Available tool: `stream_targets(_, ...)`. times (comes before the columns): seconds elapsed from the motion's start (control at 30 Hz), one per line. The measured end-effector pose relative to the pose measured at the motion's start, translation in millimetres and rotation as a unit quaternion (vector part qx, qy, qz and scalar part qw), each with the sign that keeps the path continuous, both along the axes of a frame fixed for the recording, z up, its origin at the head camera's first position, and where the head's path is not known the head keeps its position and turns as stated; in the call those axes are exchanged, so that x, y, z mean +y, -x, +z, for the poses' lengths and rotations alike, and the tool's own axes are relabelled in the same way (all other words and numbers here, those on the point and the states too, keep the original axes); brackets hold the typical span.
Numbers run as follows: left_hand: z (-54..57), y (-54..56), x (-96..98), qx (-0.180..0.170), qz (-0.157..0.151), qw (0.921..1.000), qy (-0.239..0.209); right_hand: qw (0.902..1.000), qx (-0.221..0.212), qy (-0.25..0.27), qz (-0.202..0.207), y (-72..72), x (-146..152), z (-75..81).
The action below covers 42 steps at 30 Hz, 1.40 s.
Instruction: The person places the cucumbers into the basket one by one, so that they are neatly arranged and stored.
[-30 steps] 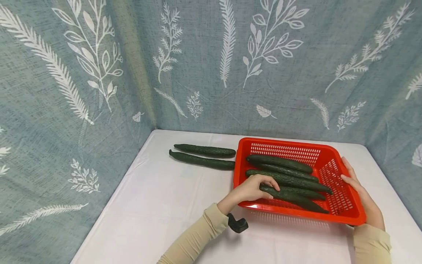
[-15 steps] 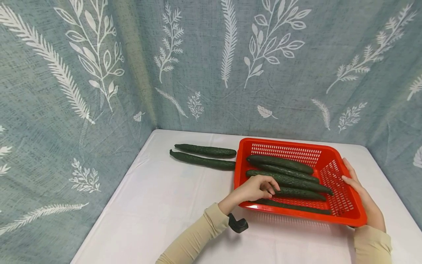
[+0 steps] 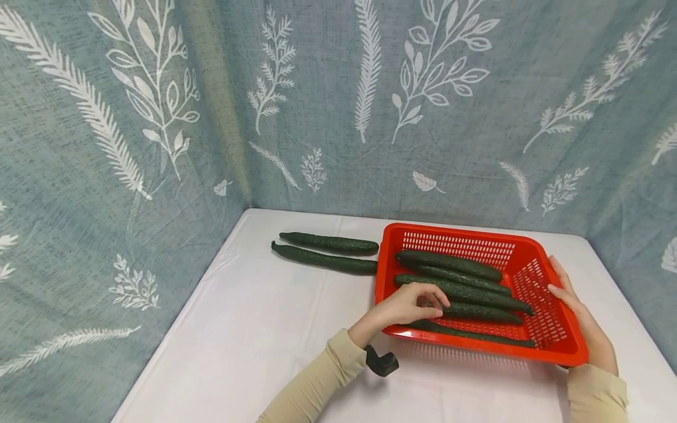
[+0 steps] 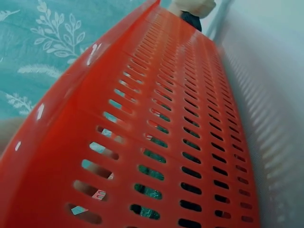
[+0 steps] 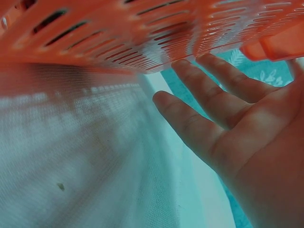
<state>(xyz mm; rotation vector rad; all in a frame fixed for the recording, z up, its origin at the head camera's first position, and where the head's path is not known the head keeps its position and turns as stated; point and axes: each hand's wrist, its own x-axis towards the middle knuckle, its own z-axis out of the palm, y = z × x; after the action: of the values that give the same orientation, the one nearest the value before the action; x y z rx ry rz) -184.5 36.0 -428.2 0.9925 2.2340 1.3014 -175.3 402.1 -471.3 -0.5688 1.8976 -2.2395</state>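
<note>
A red plastic basket (image 3: 573, 343) holds several long dark green cucumbers (image 3: 465, 290) lying side by side. My left hand (image 3: 404, 304) is over its front left rim, fingers loosely bent with nothing between them. Just below that hand, one cucumber (image 3: 476, 336) lies along the near wall, its left end partly hidden by the hand. At the basket's right end my right hand (image 3: 584, 317) holds the rim, thumb on top. The right wrist view shows that hand's fingers (image 5: 190, 121) against the outside of the slotted wall. Only the basket's outer wall (image 4: 142, 118) fills the left wrist view.
Two more cucumbers (image 3: 328, 260) lie on the white tabletop (image 3: 238, 341), left of the basket. A patterned blue-green curtain (image 3: 328, 106) hangs behind and at both sides. A black strap piece (image 3: 382, 362) hangs beneath the left wrist.
My left hand has let go of the front cucumber, which dropped down along the basket's near wall. The fingers have loosened; the right hand has stayed on the rim.
</note>
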Motion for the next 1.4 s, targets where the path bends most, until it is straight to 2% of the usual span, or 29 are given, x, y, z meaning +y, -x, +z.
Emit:
stream_targets(0.23, 1.6, 0.4, -2.7, -0.01, -0.011, 0.9984, -0.054, 1.0, -0.001, 0.007, 0.001, -0.2, -1.6, -0.6)
stream_targets(0.43, 6.2, 3.4, -9.4, 0.013, -0.009, 0.9943, -0.106, 0.9995, -0.019, 0.023, 0.011, -1.1, -0.2, 0.0)
stream_targets(0.6, 23.2, 1.8, -17.0, 0.009, -0.003, 0.9927, -0.12, 0.9993, -0.029, 0.018, 0.017, -3.4, 1.5, 0.8)
stream_targets(0.7, 33.8, 0.5, -22.8, 0.012, -0.01, 0.9926, -0.121, 0.9997, -0.013, 0.014, 0.014, -2.5, 1.2, -0.4)
stream_targets(0.83, 39.3, 2.5, -31.6, 0.026, -0.007, 0.9922, -0.121, 0.9997, 0.002, 0.021, 0.013, -0.4, 0.4, -2.5)
stream_targets(1.0, 40.3, 7.6, -42.8, 0.047, 0.007, 0.9915, -0.121, 0.9993, 0.006, 0.031, 0.018, 0.3, 0.9, -3.8)
stream_targets(1.23, 10.1, 30.4, -55.7, 0.083, 0.044, 0.9877, -0.125, 0.9998, -0.013, 0.017, 0.003, -0.5, 0.0, -2.1)
stream_targets(1.3, 11.0, 30.9, -60.5, 0.091, 0.058, 0.9865, -0.123, 0.9998, -0.011, 0.016, 0.0, 0.0, -0.2, -2.5)
stream_targets(1.4, 19.6, 27.1, -67.9, 0.1, 0.071, 0.9845, -0.125, 0.9997, -0.004, 0.026, 0.004, 0.7, 0.0, -3.3)
